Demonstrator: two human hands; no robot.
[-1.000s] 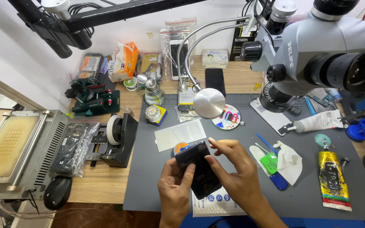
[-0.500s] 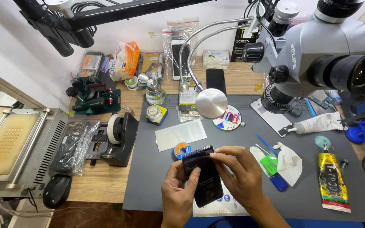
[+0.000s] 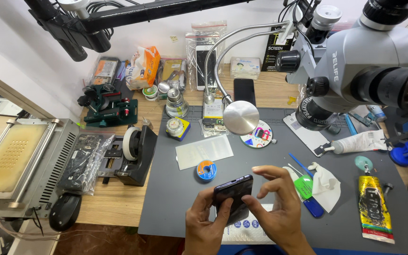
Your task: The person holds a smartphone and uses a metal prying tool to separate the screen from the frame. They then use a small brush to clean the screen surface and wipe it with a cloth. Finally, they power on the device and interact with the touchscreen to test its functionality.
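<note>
The right hand [image 3: 279,212] has lifted its fingers [image 3: 272,182] off the dark phone [image 3: 232,198], now loosely spread beside it, while the left hand [image 3: 206,226] grips the phone above the grey mat [image 3: 175,208].

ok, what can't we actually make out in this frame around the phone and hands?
- Head view: the dark phone: its lower end is covered by the left hand and the right hand.
- White pad under the hands: mostly covered by them.
- Both wrists: cut off by the bottom edge.
- Yellow tube: print too small to read.
</note>
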